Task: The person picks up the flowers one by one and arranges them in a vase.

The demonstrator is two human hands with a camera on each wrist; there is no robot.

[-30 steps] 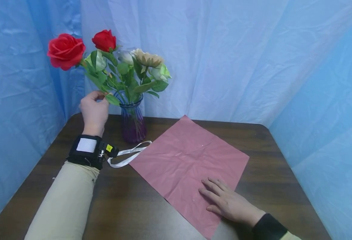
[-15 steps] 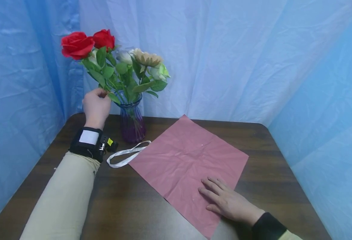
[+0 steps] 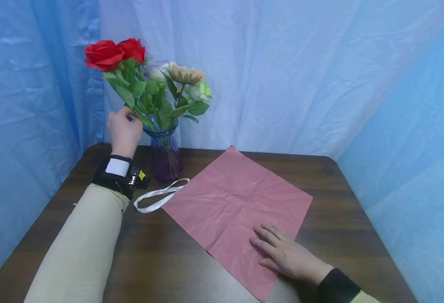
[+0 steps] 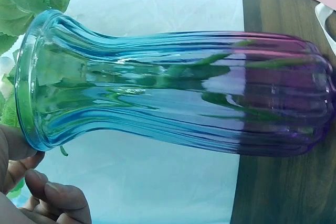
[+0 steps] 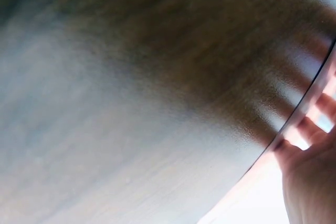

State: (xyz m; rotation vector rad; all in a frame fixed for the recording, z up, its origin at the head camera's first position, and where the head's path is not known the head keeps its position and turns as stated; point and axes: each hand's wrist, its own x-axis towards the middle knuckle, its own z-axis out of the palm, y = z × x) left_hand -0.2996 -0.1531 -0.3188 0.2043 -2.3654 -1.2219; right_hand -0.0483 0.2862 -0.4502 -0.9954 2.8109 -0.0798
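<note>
At the vase's rim my left hand [image 3: 125,130] pinches the stem of a red rose [image 3: 104,54], its bloom leaning left and overlapping a second red rose [image 3: 132,49]. The glass vase [image 3: 166,155], blue above and purple below, stands upright and holds white and cream flowers too. In the left wrist view its ribbed body [image 4: 178,93] fills the middle, with the curled fingers [image 4: 65,198] beside the rim; the pinched stem is hidden there. My right hand [image 3: 291,256] rests with spread fingers on a square sheet of pink paper [image 3: 222,202].
A white ribbon loop [image 3: 153,200] lies between the vase and the paper's left corner, partly under the paper. The dark wooden table [image 3: 161,256] ends just behind the vase. Blue curtains [image 3: 282,75] hang behind and at both sides.
The left hand has moved slightly right and up, toward the vase, and the pinched rose's bloom has swung right to the other red rose. The right hand and paper stay put.
</note>
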